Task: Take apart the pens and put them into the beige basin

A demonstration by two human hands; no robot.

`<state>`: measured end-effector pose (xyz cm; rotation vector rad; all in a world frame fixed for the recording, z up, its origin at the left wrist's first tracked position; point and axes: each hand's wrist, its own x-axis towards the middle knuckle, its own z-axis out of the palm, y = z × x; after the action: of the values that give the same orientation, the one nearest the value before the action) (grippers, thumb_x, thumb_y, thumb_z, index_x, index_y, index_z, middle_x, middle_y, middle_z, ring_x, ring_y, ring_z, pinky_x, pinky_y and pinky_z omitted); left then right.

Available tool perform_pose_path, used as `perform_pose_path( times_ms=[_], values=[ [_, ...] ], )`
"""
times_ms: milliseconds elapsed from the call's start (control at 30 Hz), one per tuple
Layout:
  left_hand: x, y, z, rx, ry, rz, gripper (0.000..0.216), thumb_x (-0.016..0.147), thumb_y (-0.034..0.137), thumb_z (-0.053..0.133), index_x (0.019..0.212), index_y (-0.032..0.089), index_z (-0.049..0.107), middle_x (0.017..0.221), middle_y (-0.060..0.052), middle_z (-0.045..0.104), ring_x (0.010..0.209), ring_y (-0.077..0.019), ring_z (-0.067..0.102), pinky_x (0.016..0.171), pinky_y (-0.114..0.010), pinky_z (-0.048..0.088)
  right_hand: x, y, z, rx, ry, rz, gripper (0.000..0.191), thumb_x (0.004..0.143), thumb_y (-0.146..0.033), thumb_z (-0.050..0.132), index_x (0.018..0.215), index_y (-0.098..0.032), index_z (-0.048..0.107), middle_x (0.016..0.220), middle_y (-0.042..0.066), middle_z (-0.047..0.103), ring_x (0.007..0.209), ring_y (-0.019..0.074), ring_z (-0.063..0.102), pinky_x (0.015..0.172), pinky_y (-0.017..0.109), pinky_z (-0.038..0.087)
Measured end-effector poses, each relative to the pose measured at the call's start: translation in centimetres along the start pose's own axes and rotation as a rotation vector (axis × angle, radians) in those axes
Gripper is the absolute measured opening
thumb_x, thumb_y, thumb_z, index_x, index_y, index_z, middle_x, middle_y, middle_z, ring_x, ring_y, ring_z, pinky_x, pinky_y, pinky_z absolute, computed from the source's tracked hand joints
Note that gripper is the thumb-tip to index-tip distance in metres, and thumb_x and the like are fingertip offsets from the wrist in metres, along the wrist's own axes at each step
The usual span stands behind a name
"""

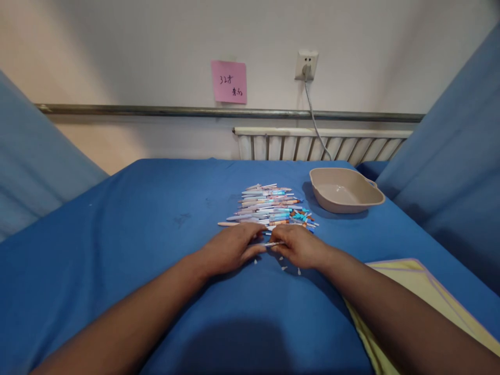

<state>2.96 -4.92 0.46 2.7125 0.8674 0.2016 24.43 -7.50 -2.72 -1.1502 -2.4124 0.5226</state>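
Observation:
My left hand (235, 247) and my right hand (297, 245) are close together over the blue cloth, thumbs and fingers pinched. Between them runs a thin white pen part (271, 244), its ends hidden in my fingers; whether it is a refill or a barrel I cannot make out. Just beyond my hands lies a stack of pens and pen parts (260, 203) in white, pale blue and orange. Turquoise and brown small pieces (300, 215) are heaped at its right end. Several tiny white tips (284, 268) are scattered on the cloth nearer to me.
At the back right stands a beige plastic basin (347, 203). A yellow cloth (420, 281) lies under and beside my right forearm. Blue curtains (461, 125) hang on both sides. Behind the blue-covered table (156, 208) are a metal rail (156, 110) and a radiator (312, 143).

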Motion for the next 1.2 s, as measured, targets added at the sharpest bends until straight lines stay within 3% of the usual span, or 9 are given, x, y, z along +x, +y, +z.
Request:
perform_pose_path(
  times_ms=[67,133,333,533,767,900,1033,1200],
  values=[
    [0.0,0.1,0.0,-0.029,0.045,0.047,0.038,0.087,0.041,0.052,0.118,0.020,0.047,0.109,-0.008,0.061,0.096,-0.0219,0.057,0.080,-0.031,0.043,0.0,-0.1,0.1,0.004,0.007,0.012,0.005,0.084,-0.021,0.057,0.081,-0.017,0.057,0.078,0.002,0.060,0.074,0.0144,0.052,0.066,0.024,0.035],
    [0.0,0.1,0.0,-0.012,0.043,0.070,0.029,0.090,0.037,0.048,0.114,0.020,0.050,0.106,-0.008,0.061,0.096,-0.0214,0.057,0.080,-0.031,0.043,0.1,-0.2,0.1,0.005,0.014,0.013,0.008,0.084,-0.023,0.057,0.079,-0.017,0.056,0.076,0.002,0.059,0.071,0.0137,0.051,0.063,0.024,0.034],
    [0.0,-0.4,-0.1,0.094,-0.008,-0.054,0.025,0.094,0.032,0.035,0.109,0.022,0.053,0.093,-0.005,0.066,0.083,-0.0197,0.061,0.072,-0.029,0.043,0.2,0.3,-0.1,-0.017,0.020,0.020,0.005,0.083,-0.021,0.057,0.081,-0.017,0.057,0.078,0.002,0.059,0.073,0.0138,0.051,0.065,0.024,0.033],
    [0.0,-0.4,0.0,0.050,-0.058,0.011,0.028,0.086,0.034,0.053,0.111,0.022,0.053,0.091,-0.003,0.066,0.080,-0.0186,0.060,0.067,-0.026,0.041,0.0,0.3,-0.1,-0.042,-0.048,0.032,0.005,0.083,-0.021,0.057,0.082,-0.017,0.058,0.080,0.003,0.062,0.076,0.0148,0.054,0.066,0.024,0.035],
    [-0.2,-0.7,-1.0,0.143,-0.092,-0.026,0.019,0.083,0.027,0.053,0.100,0.022,0.058,0.092,-0.004,0.065,0.081,-0.0192,0.059,0.069,-0.028,0.042,-0.6,1.5,-2.2,-0.279,-0.133,0.123,0.008,0.085,-0.022,0.055,0.090,-0.017,0.060,0.093,0.008,0.064,0.086,0.0188,0.057,0.071,0.027,0.036],
    [-0.2,-0.6,-1.1,0.173,-0.060,-0.062,0.019,0.086,0.028,0.048,0.099,0.021,0.058,0.093,-0.005,0.065,0.082,-0.0197,0.059,0.070,-0.028,0.042,-0.8,1.8,-3.1,-0.356,-0.077,0.190,0.012,0.088,-0.023,0.051,0.093,-0.016,0.059,0.095,0.010,0.063,0.087,0.0199,0.057,0.072,0.028,0.036],
    [0.2,0.1,0.0,0.205,-0.058,-0.031,0.016,0.086,0.029,0.050,0.097,0.020,0.057,0.092,-0.006,0.064,0.084,-0.0215,0.059,0.072,-0.030,0.043,-0.6,0.7,-2.2,-0.226,0.031,0.154,0.014,0.091,-0.026,0.048,0.094,-0.017,0.058,0.093,0.007,0.064,0.085,0.0178,0.056,0.073,0.026,0.037],
    [0.2,0.2,0.2,0.198,-0.051,-0.075,0.018,0.083,0.028,0.055,0.099,0.020,0.054,0.095,-0.006,0.064,0.084,-0.0219,0.059,0.069,-0.029,0.042,-0.3,-0.6,-0.2,-0.174,-0.082,0.079,0.009,0.087,-0.022,0.052,0.092,-0.017,0.058,0.092,0.006,0.064,0.086,0.0177,0.057,0.072,0.026,0.037]
  ],
)
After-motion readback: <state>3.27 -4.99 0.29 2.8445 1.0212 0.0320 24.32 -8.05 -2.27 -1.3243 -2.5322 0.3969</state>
